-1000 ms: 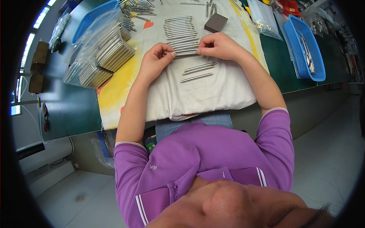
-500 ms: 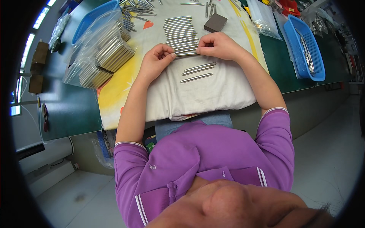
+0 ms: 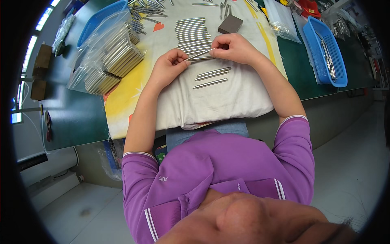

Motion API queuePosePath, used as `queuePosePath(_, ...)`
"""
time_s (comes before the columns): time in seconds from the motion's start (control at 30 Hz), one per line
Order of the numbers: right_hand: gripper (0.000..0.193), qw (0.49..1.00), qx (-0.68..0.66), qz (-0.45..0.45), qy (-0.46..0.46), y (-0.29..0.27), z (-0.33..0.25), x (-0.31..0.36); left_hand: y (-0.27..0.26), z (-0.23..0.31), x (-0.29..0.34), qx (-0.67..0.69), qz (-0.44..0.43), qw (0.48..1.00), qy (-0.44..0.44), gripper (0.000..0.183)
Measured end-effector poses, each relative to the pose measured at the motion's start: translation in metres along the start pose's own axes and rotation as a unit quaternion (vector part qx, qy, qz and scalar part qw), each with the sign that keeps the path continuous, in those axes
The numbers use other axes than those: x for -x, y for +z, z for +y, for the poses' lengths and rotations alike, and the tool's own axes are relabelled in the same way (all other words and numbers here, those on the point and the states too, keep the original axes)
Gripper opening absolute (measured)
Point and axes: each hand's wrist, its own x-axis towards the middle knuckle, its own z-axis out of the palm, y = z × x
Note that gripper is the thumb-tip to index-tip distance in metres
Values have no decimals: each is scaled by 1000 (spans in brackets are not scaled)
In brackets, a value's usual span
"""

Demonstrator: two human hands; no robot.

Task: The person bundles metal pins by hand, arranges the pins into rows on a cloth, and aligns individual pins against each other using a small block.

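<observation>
A slim metal rod [image 3: 198,55] spans the gap between my hands, its right end raised. My left hand [image 3: 168,66] pinches one end between thumb and fingers, and my right hand [image 3: 230,49] pinches the other. Just beyond and beneath it lies a neat row of similar metal rods [image 3: 191,31], side by side on a white cloth [image 3: 235,97]. Several loose rods [image 3: 210,83] rest on the cloth nearer to me. A dark brown rectangular block [image 3: 230,24] sits past my right hand.
Clear bags of stacked metal rods [image 3: 122,57] stand on the left by a blue basket [image 3: 99,18]. A loose pile of rods [image 3: 148,10] lies at the far left of the cloth. On the right, another blue basket [image 3: 342,75] holds metal pieces, beside clear plastic bags [image 3: 282,18].
The rod between my hands has tilted, its right end now higher, and lifted off the row's near edge. My left fingers have shifted slightly; the arms hold almost still.
</observation>
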Motion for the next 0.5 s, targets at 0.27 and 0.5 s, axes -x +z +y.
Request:
queuePosePath(0.27,16,1000,-8,5,2,1,4,-1,0,3,1,-30,-20,999,-5,12)
queuePosePath(0.5,17,1000,-13,3,11,1,6,-2,0,3,1,-20,-34,999,-10,10)
